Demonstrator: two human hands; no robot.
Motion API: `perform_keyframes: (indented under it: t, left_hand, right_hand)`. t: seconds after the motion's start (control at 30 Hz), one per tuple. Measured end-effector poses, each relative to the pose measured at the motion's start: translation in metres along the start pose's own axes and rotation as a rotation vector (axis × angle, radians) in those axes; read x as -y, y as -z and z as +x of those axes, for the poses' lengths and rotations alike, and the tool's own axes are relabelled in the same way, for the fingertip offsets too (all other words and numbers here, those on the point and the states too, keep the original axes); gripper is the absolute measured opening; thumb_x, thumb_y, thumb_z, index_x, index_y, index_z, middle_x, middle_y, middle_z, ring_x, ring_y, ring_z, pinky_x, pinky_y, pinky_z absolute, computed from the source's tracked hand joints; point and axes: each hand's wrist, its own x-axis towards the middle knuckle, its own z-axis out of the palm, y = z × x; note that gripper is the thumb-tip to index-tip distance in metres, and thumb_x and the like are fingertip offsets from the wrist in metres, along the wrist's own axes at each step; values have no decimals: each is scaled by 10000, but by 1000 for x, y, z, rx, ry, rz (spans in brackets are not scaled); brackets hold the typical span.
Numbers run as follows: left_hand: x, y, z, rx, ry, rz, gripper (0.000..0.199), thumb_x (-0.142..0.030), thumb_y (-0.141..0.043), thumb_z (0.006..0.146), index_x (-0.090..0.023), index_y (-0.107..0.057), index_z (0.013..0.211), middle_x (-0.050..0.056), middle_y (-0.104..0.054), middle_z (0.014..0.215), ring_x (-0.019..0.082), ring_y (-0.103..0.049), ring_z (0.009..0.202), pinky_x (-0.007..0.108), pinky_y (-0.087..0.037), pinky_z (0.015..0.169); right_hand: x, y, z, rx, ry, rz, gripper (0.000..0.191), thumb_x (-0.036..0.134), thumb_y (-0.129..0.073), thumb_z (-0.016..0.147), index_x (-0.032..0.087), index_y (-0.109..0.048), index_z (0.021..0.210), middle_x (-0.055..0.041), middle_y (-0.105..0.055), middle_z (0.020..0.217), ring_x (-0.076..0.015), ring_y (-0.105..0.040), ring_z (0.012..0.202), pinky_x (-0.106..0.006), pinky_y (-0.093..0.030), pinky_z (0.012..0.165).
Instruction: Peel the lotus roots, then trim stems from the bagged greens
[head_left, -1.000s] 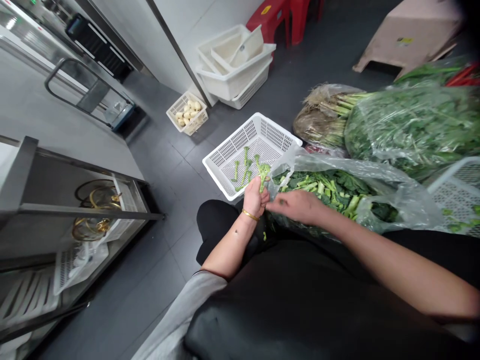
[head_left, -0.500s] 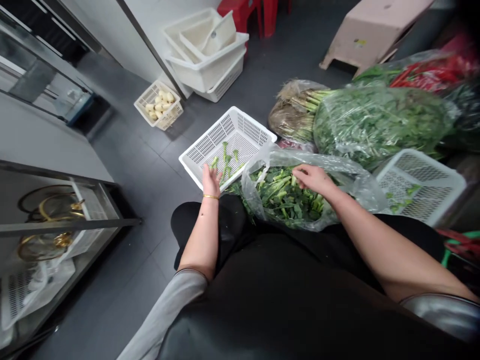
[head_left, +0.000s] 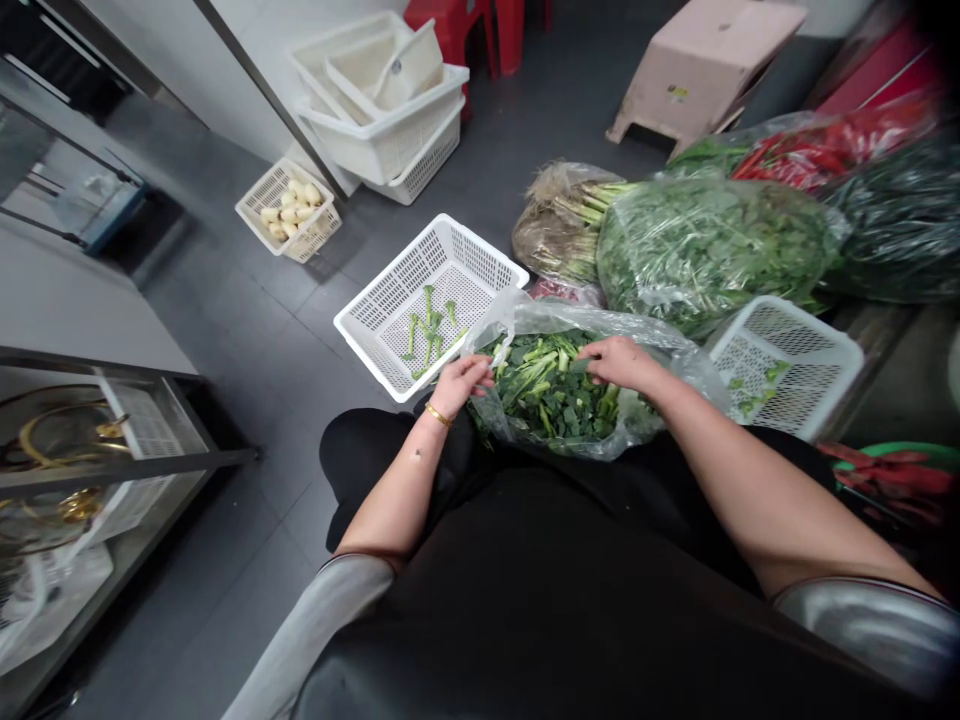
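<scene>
A clear plastic bag [head_left: 679, 365] full of leafy green stalks [head_left: 551, 385] lies open in front of my lap. My left hand [head_left: 461, 385] is at the bag's left edge, its fingers apart and nothing visible in them. At the right side of the opening, my right hand [head_left: 615, 362] has its fingers closed on a dark green leaf [head_left: 580, 366]. A white perforated basket [head_left: 375, 350] stands beyond the bag to the left, with several cut green stems [head_left: 429, 325] on its bottom.
At the right are a second white basket [head_left: 832, 350] with green bits, and bagged greens [head_left: 712, 245]. Stacked white crates [head_left: 375, 150], a small basket of pale vegetables [head_left: 326, 230], a pink stool [head_left: 697, 60] and a metal shelf [head_left: 150, 462] stand around.
My left hand has moved right, from over the white basket to the bag's left edge. My right hand stays over the bag, now with a leaf in view. The camera view has shifted slightly.
</scene>
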Motion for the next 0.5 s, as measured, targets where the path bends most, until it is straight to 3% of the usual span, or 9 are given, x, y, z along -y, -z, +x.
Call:
perform_keyframes:
  t: [0.07,0.13,0.23,0.3,0.4,0.5]
  left_hand:
    - [6,-9,-2,95,13,99,413,-466,-731,749,-132,-700,991,66,-701,813,163,-674,712,234,-510,579]
    - [9,-15,-5,166,-68,205,421,-406,-755,727,-154,-706,1060,89,-720,940,185,-683,807,268,-533,664]
    - [4,-11,-9,210,-264,392,544,-250,-797,648,-191,-678,1175,104,-674,1197,244,-635,1065,346,-517,880]
    - [-3,2,-10,61,-330,495,527,-170,-736,669,-177,-667,1191,110,-641,1263,260,-587,1155,371,-485,951]
    - [-13,24,-9,-238,-321,540,413,-120,-606,729,-128,-674,1136,114,-691,1120,232,-626,1049,357,-491,923]
    - [-10,34,-10,-231,-243,499,288,-163,-571,770,-115,-690,1028,52,-691,792,166,-626,727,306,-511,753]
  right_hand:
    - [6,13,-11,67,40,161,306,182,-527,762,235,-765,946,52,-640,501,-140,-634,528,-213,-493,571]
    - [24,13,-21,126,66,267,291,175,-530,740,221,-766,903,62,-600,448,-135,-608,477,-209,-480,526]
    - [65,-4,-29,142,173,303,344,172,-517,778,220,-742,1034,36,-689,599,-140,-659,581,-220,-507,604]
    - [90,-19,-29,144,237,171,403,179,-573,783,255,-693,1160,13,-750,854,-150,-696,800,-225,-511,748]
    - [102,-40,-28,149,120,-90,436,237,-673,764,213,-666,1199,-84,-712,1121,-226,-640,1077,-284,-476,886]
    - [85,-55,-31,166,-39,-172,264,213,-669,759,115,-718,1000,-188,-715,1026,-289,-665,1005,-329,-493,802]
